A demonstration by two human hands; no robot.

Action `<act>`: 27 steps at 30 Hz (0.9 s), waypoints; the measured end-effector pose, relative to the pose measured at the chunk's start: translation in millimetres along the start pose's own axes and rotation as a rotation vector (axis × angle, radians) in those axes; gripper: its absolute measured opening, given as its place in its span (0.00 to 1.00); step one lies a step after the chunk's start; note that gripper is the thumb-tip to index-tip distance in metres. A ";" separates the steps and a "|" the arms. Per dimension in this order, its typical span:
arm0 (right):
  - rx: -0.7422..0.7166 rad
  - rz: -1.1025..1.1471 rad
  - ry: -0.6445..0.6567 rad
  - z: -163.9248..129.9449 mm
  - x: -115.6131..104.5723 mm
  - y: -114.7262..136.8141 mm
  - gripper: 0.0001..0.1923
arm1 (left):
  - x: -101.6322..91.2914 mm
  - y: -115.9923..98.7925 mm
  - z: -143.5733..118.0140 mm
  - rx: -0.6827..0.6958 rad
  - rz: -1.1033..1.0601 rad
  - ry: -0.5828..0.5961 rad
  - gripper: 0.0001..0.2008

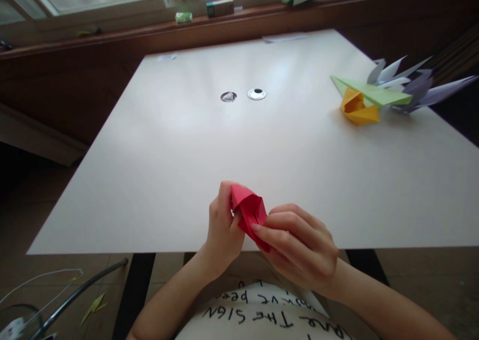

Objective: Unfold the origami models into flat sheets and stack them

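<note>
Both my hands hold a folded red paper piece (248, 209) above the near edge of the white table (232, 150). My left hand (221, 228) pinches its left side, thumb and fingers closed on the fold. My right hand (299, 248) grips its lower right part, fingers laid over the paper. The lower corner of the red paper is hidden under my right fingers.
At the table's right side lie a folded orange paper shape (357, 109), a green paper plane (374, 93) and several pale purple pointed paper shapes (415, 83). Two small round metal things (256, 93) sit mid-table. A windowsill with small boxes (220, 7) runs behind.
</note>
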State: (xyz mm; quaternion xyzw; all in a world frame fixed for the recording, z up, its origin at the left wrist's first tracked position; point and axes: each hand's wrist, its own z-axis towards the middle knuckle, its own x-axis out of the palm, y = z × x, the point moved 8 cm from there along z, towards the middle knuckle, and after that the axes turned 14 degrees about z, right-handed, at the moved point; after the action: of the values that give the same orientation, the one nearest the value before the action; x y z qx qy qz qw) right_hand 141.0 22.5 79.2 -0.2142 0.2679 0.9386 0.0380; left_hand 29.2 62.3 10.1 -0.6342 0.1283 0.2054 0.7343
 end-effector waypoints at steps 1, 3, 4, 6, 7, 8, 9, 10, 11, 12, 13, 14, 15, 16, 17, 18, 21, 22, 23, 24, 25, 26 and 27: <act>-0.008 -0.003 0.005 -0.4 0.1 1.4 0.07 | -0.6 0.7 -0.4 -0.015 -0.017 0.001 0.08; -0.012 -0.018 0.002 -0.7 -0.9 3.0 0.08 | -1.6 3.2 -0.5 -0.055 -0.059 0.011 0.08; -0.014 -0.029 -0.006 -0.7 -2.1 3.5 0.08 | -1.6 4.7 -0.3 -0.077 -0.080 0.022 0.08; -0.033 -0.048 -0.017 -0.4 -5.4 5.4 0.07 | -1.6 7.3 0.3 -0.117 -0.114 0.043 0.08; -0.055 -0.061 -0.018 -0.2 -7.3 7.2 0.07 | -1.5 8.0 0.5 -0.130 -0.124 0.054 0.07; -0.083 -0.073 -0.011 0.0 -8.9 9.5 0.06 | -1.7 8.2 0.7 -0.136 -0.131 0.057 0.07; -0.105 -0.085 0.003 0.2 -10.2 11.4 0.06 | -2.6 8.0 0.8 -0.136 -0.137 0.050 0.06; -0.115 -0.098 0.017 0.6 -11.6 12.5 0.07 | -3.6 7.5 0.8 -0.131 -0.147 0.037 0.06; -0.109 -0.110 0.024 1.3 -13.5 12.3 0.08 | -4.1 7.2 0.6 -0.126 -0.164 0.027 0.05; -0.086 -0.118 0.015 2.4 -16.2 10.8 0.09 | -3.6 7.4 0.2 -0.127 -0.188 0.026 0.06; -0.053 -0.117 -0.013 3.5 -19.9 8.3 0.11 | -2.0 8.1 -0.3 -0.135 -0.222 0.033 0.07; -0.015 -0.109 -0.063 4.6 -24.6 5.1 0.12 | 0.6 9.3 -0.8 -0.150 -0.264 0.051 0.08; 0.022 -0.091 -0.131 5.4 -30.0 1.4 0.13 | 4.2 10.5 -1.3 -0.167 -0.315 0.081 0.08; 0.068 -0.062 -0.198 5.8 -34.9 -3.6 0.14 | 8.5 11.3 -1.7 -0.180 -0.374 0.123 0.08; 0.127 -0.024 -0.257 5.9 -38.8 -10.4 0.14 | 12.9 11.1 -1.9 -0.186 -0.439 0.171 0.07; 0.198 0.020 -0.301 5.9 -41.5 -18.7 0.13 | 17.0 9.9 -2.0 -0.179 -0.507 0.226 0.08; 0.459 0.144 -0.351 4.5 -45.0 -48.1 0.09 | 26.1 2.8 -2.7 -0.123 -0.664 0.409 0.14; 0.534 0.176 -0.352 3.9 -45.9 -56.7 0.08 | 27.0 0.8 -2.7 -0.104 -0.690 0.453 0.17; 0.596 0.208 -0.346 3.6 -46.6 -64.0 0.07 | 27.2 -0.3 -2.5 -0.090 -0.701 0.482 0.19; 0.652 0.245 -0.334 3.2 -46.6 -70.5 0.06 | 26.7 -0.5 -2.0 -0.084 -0.701 0.495 0.19; 0.697 0.290 -0.315 3.1 -45.7 -75.7 0.05 | 25.9 0.2 -1.2 -0.089 -0.691 0.494 0.17; 0.736 0.341 -0.291 3.2 -43.7 -79.9 0.05 | 25.1 1.9 -0.4 -0.103 -0.674 0.483 0.14; 0.770 0.392 -0.266 3.1 -41.1 -82.9 0.05 | 24.5 4.0 0.3 -0.122 -0.651 0.466 0.11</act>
State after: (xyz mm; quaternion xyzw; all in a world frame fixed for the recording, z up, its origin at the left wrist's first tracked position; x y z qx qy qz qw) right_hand 192.4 96.7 58.6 -0.0074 0.6258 0.7794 -0.0296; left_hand 48.9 66.4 -4.4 -0.7137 0.0716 -0.1798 0.6732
